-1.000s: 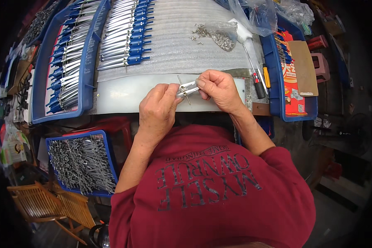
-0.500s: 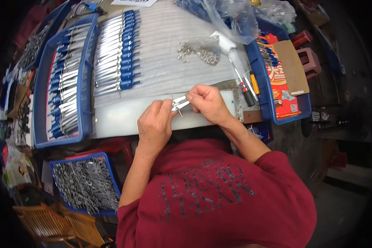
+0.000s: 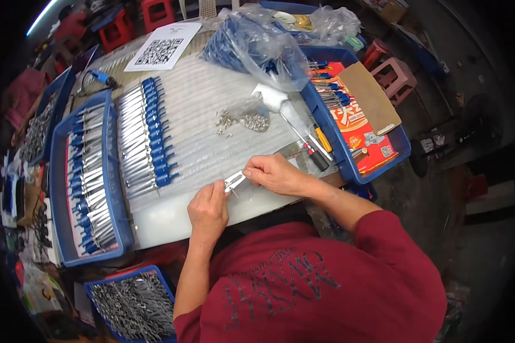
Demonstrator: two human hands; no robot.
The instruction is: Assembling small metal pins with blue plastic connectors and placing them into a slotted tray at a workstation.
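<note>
Over the near edge of the worktable, both hands hold one small silvery metal piece (image 3: 234, 181) that looks forked or slotted, with a thin pin sticking out below it. My left hand (image 3: 208, 208) is closed with its fingertips on the piece's left end. At the other end, my right hand (image 3: 273, 174) pinches it between thumb and fingers. The exact kind of piece is too small to tell. Beneath the hands lies a whitish board (image 3: 166, 220). Farther off, small metal parts (image 3: 254, 120) sit in and beside a clear bag.
Silver rods with blue ends (image 3: 134, 120) lie in a row on the left; more fill a blue tray (image 3: 127, 228) beside them. On the right are a red-black screwdriver (image 3: 317, 159), a yellow-handled tool (image 3: 323, 139) and a blue bin (image 3: 402, 150). Low left, a blue-rimmed tray holds metal parts (image 3: 134, 306).
The view has shifted and turned, so more of the table's far side shows, including a printed sheet and red stools. Both hands still grip the metal piece, which now appears tilted differently.
</note>
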